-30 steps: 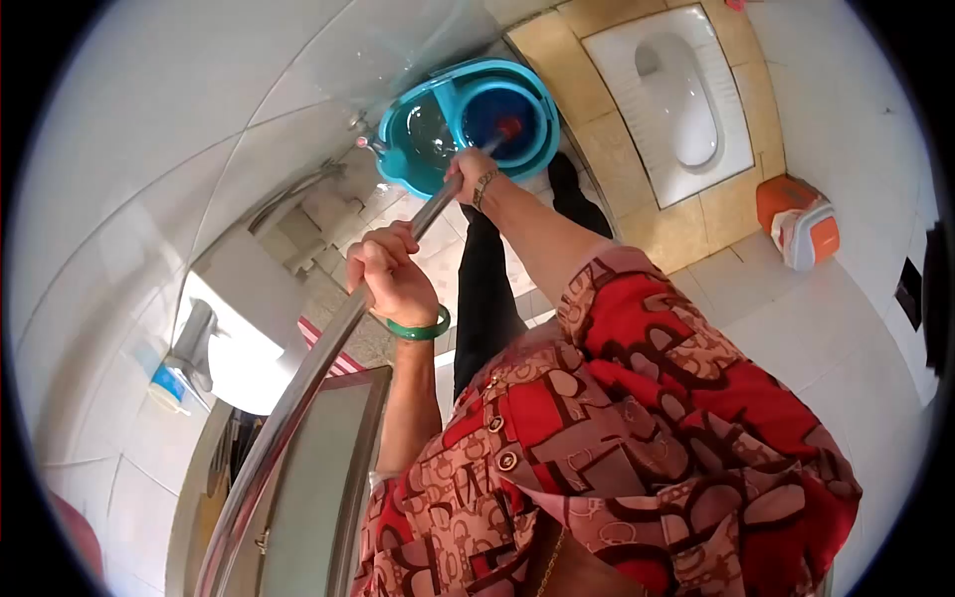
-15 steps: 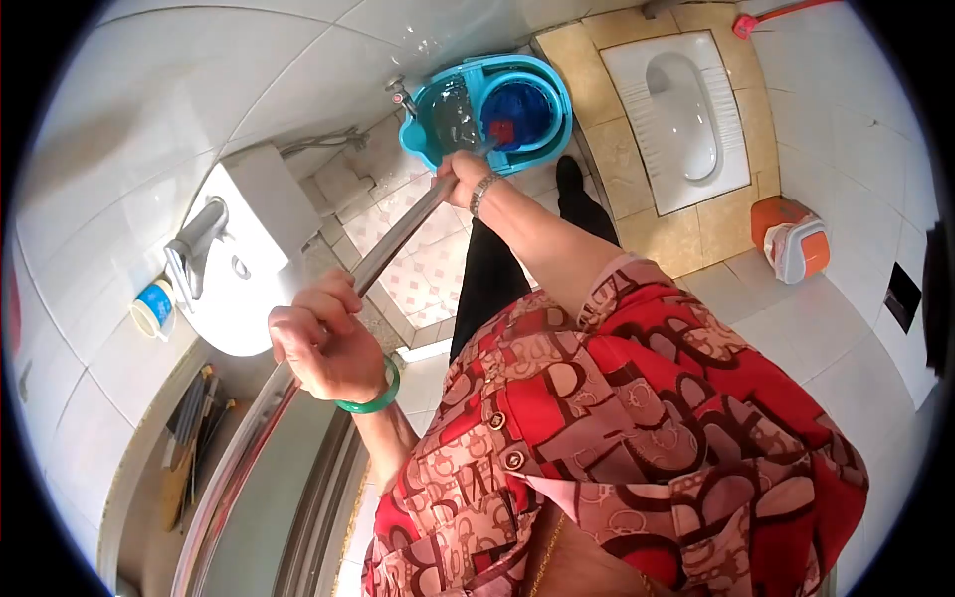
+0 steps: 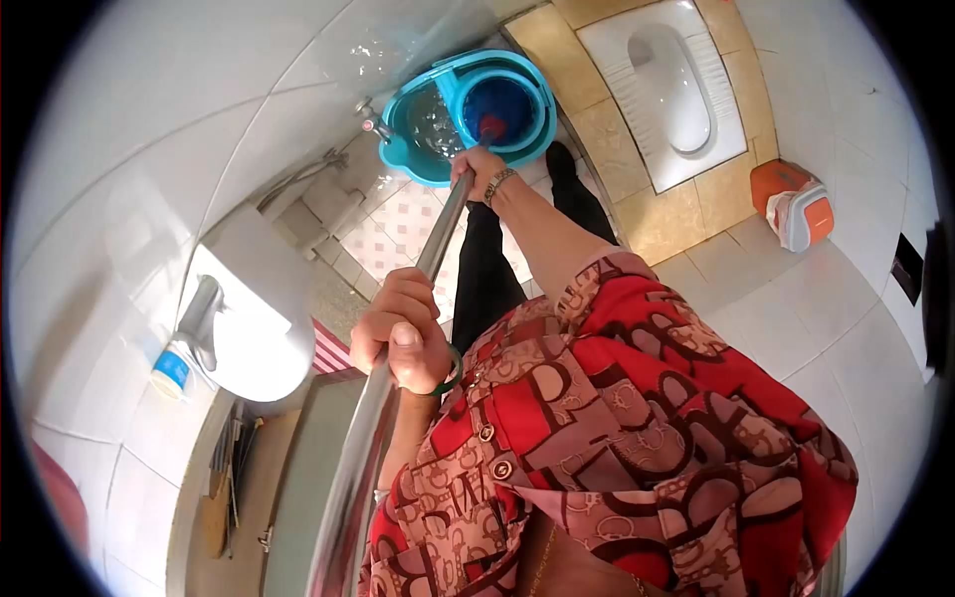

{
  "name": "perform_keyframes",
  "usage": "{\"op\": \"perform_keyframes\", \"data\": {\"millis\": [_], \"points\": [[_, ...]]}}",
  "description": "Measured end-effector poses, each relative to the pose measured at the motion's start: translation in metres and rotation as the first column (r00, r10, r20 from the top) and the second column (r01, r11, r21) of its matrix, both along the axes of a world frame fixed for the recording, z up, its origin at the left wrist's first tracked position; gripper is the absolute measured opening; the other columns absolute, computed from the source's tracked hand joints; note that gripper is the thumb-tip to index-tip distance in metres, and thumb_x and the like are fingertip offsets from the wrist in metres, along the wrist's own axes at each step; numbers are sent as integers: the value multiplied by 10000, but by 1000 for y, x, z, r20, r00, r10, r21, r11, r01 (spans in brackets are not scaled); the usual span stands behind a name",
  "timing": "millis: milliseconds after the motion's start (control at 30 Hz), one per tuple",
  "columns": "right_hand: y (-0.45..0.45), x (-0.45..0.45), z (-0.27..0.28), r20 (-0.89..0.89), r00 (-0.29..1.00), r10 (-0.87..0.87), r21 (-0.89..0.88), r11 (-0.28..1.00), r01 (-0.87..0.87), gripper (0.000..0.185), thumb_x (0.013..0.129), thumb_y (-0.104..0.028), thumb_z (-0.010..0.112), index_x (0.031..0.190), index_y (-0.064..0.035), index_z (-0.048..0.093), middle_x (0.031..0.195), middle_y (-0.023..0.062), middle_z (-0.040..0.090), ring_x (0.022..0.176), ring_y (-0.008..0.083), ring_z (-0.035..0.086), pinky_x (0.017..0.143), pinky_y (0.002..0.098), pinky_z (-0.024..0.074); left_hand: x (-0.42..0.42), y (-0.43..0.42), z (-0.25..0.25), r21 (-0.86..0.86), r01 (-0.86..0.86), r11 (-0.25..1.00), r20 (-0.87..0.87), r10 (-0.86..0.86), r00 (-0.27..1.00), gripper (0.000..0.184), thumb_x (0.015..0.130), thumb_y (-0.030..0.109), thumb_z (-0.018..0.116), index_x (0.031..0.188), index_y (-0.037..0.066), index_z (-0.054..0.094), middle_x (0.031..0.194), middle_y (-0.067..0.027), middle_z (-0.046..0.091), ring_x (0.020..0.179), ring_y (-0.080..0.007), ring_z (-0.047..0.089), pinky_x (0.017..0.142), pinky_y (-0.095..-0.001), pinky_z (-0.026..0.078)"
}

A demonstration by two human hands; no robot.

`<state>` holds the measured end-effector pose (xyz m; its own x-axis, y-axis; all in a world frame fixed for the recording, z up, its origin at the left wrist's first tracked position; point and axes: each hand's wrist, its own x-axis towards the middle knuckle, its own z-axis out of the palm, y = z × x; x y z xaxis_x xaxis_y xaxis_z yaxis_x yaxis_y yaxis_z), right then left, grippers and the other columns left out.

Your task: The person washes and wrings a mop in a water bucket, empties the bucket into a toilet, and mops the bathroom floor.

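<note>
A mop's silver metal handle (image 3: 443,234) runs up from the lower left towards a blue mop bucket (image 3: 430,173). My left hand (image 3: 406,328), with a green bangle at its wrist, is closed around the middle of the handle. Lower down the pole, close to the bucket, my right hand (image 3: 479,171) grips it; a metal watch is on that wrist. The mop's dark blue head (image 3: 509,102) sits inside the round basket of the bucket, with a red joint at its centre. Water lies in the bucket's other compartment.
A white washbasin (image 3: 261,348) with a grey faucet (image 3: 202,313) stands at left, a blue-and-white tub (image 3: 171,370) beside it. A wall tap (image 3: 373,124) is by the bucket. A squat toilet (image 3: 652,164) lies on a tiled step; an orange-and-white bin (image 3: 804,214) stands at right.
My left hand has moved to the right and its fingers have wrapped fully round the handle. The handle slants more steeply in view. The mop head stays in the basket.
</note>
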<state>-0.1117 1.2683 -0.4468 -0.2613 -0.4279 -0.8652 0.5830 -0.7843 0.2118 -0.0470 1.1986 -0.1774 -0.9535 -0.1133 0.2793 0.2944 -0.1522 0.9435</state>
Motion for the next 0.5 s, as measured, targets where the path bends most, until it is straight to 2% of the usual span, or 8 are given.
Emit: {"op": "perform_keyframes", "data": {"millis": [67,133,233,433,500], "points": [[5,-2,1,-26,1000,17,7,1000,-17,208,720,14,484,546,-49,389,479,76,375,441,210,421,452,309,383,-7,11,-1,-78,4,997,-16,-5,1000,234,798,138,463,618,73,328,464,-46,348,426,-180,343,477,-345,322],[9,-5,-2,-40,998,50,-6,999,-50,282,712,5,494,471,-56,362,479,87,371,455,218,443,467,320,381,-11,15,-4,-101,26,995,-24,-28,999,232,800,125,461,615,67,333,468,-52,357,433,-179,352,474,-344,323],[11,-7,-9,-42,998,37,-41,998,-39,307,709,5,497,452,-64,345,478,87,367,453,218,438,475,321,378,-16,19,-7,-98,32,995,-15,-33,999,231,800,114,456,609,66,333,471,-56,361,437,-178,354,474,-344,326],[12,-16,-9,-1,1000,3,-96,995,-3,284,719,11,487,474,-61,364,466,80,366,454,219,429,478,322,370,-30,21,-12,-94,43,995,1,-43,999,217,797,93,447,610,66,340,476,-58,372,437,-178,348,471,-339,327],[15,-15,-7,-55,998,-3,-67,998,-1,279,720,9,482,473,-58,371,469,82,374,462,214,442,474,321,369,-33,21,-17,-110,113,988,-50,-119,992,214,787,80,464,604,64,353,480,-62,386,441,-178,350,482,-344,332]]}}
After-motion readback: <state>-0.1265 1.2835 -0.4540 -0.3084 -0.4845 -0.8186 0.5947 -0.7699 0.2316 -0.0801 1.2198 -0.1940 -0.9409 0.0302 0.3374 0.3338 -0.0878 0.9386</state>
